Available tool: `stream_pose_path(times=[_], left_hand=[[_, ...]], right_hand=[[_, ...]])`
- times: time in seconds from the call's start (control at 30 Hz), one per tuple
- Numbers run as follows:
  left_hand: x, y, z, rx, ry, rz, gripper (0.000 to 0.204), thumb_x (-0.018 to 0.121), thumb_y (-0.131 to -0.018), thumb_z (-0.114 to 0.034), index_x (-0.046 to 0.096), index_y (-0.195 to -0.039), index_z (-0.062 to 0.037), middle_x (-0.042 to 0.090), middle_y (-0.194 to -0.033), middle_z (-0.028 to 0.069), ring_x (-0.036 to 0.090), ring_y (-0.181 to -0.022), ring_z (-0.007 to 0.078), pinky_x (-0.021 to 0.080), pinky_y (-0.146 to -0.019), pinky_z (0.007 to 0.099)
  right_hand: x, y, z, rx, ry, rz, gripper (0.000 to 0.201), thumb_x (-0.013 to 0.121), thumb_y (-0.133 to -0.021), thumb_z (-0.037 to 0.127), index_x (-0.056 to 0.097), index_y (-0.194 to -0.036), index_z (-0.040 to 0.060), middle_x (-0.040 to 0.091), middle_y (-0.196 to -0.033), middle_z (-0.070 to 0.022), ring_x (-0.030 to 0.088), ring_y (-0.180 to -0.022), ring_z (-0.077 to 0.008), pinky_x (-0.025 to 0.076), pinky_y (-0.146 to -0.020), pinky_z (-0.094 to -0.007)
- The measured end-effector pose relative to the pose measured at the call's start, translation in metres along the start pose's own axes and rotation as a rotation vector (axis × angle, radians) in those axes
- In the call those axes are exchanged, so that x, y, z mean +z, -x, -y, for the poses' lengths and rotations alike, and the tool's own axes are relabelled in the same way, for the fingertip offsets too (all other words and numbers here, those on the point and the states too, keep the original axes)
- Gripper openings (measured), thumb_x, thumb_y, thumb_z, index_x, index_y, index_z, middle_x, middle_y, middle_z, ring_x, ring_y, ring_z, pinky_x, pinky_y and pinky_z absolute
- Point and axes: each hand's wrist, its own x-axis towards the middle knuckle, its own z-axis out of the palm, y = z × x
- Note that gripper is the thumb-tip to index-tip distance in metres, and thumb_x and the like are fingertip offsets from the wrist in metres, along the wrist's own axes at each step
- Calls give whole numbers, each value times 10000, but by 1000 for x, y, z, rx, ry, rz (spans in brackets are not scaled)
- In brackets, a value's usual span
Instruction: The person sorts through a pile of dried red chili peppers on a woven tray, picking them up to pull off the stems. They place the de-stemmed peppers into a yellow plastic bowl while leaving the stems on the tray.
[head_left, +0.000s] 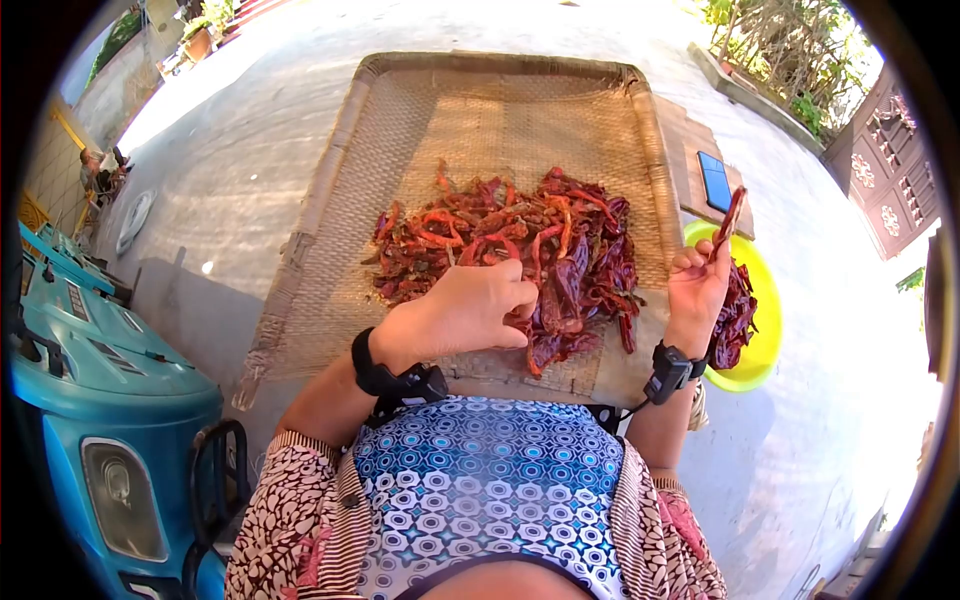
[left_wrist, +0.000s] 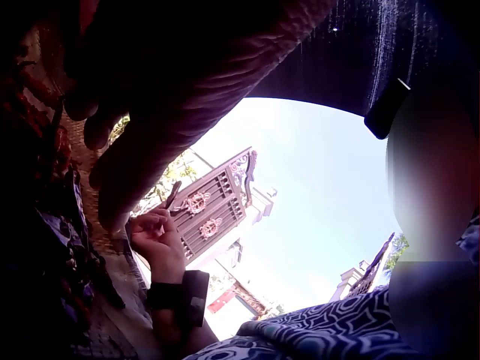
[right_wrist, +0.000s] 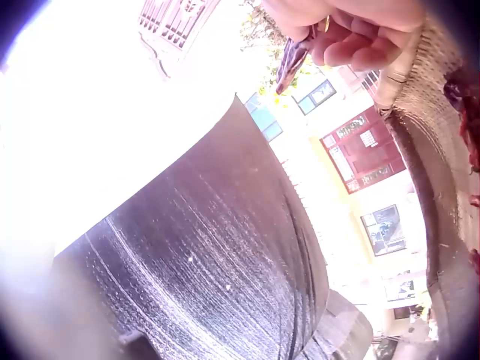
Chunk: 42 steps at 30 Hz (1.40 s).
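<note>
A heap of dried red chilies lies on a woven tray in front of the person. The left hand reaches over the near side of the heap, its fingers bent loosely, with a gap between thumb and forefinger. In the left wrist view this hand is dark and its fingertips point down at the chilies. Over the tray's right edge, the right hand pinches one long dried chili that points upward. The same chili sticks out from the fingers in the right wrist view.
A yellow basin holding dark red chilies stands on the ground to the right. A blue phone lies on a board behind it. At left is a teal vehicle. The tray has a raised rim.
</note>
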Motion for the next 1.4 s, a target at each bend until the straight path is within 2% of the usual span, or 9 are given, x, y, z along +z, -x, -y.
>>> stream_pose_path(times=[0.17, 0.37, 0.47, 0.6, 0.77, 1.0, 1.13, 1.27, 1.4], left_hand=[[15, 4, 11, 63, -117, -19, 292, 766, -743, -233, 599, -920, -72, 517, -917, 100, 599, -761, 294, 493, -662, 406], [15, 0, 9, 20, -65, -175, 191, 692, -830, -204, 614, -916, -52, 530, -917, 100, 603, -764, 290, 495, -666, 382], [7, -4, 6, -30, -15, -331, 172, 671, -854, -179, 632, -938, -34, 544, -875, 96, 602, -740, 257, 489, -654, 344], [2, -11, -1, -112, 298, -381, 148, 637, -912, -153, 622, -974, -20, 584, -846, 59, 601, -688, 164, 481, -636, 285], [10, -19, 0, -104, 651, -395, 147, 594, -963, -155, 605, -1025, -22, 598, -810, 6, 573, -666, 81, 460, -611, 221], [9, -26, 16, -184, 1144, -158, 163, 571, -991, -238, 587, -1038, -83, 606, -814, -37, 556, -654, 25, 406, -540, 168], [9, -33, 12, -177, 805, -211, 195, 599, -963, -174, 596, -1118, -56, 594, -906, -10, 559, -745, 52, 447, -627, 208], [22, -39, 17, 7, 268, -224, 308, 617, -876, -21, 584, -1180, -55, 550, -1078, 52, 595, -902, 182, 495, -784, 312], [43, -52, 29, 180, 8, -251, 373, 585, -846, 26, 579, -1201, -88, 510, -1221, 99, 617, -978, 307, 517, -810, 359]], right_hand=[[-22, -3, 14, 73, -324, 104, 355, 517, -1000, 377, 615, -1124, 59, 583, -825, 0, 510, -692, -141, 439, -628, -285], [17, 8, -14, 97, 123, 5, 242, 537, -994, 239, 582, -1171, 81, 607, -840, 9, 492, -668, -101, 415, -588, -263], [51, 27, -31, 120, 551, 222, 238, 547, -987, 199, 566, -1178, 58, 626, -850, -17, 517, -550, -78, 428, -469, -210], [79, 46, -40, 438, 953, 625, 352, 603, -963, 276, 536, -1231, 59, 645, -885, -30, 577, -552, -63, 440, -461, -199], [95, 60, -52, 668, 1191, 774, 378, 630, -947, 301, 575, -1240, 70, 632, -861, -16, 584, -549, -67, 474, -480, -220], [79, 58, -62, 761, 1074, 693, 328, 644, -940, 288, 617, -1212, 107, 623, -757, 25, 578, -550, -61, 459, -498, -214], [79, 51, -51, 570, 1082, 541, 309, 630, -953, 289, 624, -1136, 40, 632, -715, 21, 591, -535, -75, 449, -484, -201], [62, 36, -41, 79, 648, 222, 315, 602, -968, 352, 629, -1064, 54, 651, -782, -39, 557, -533, -108, 435, -466, -236], [29, 15, -10, -140, 133, -1, 471, 540, -961, 511, 591, -1158, 86, 664, -956, -18, 541, -670, -124, 452, -576, -287]])
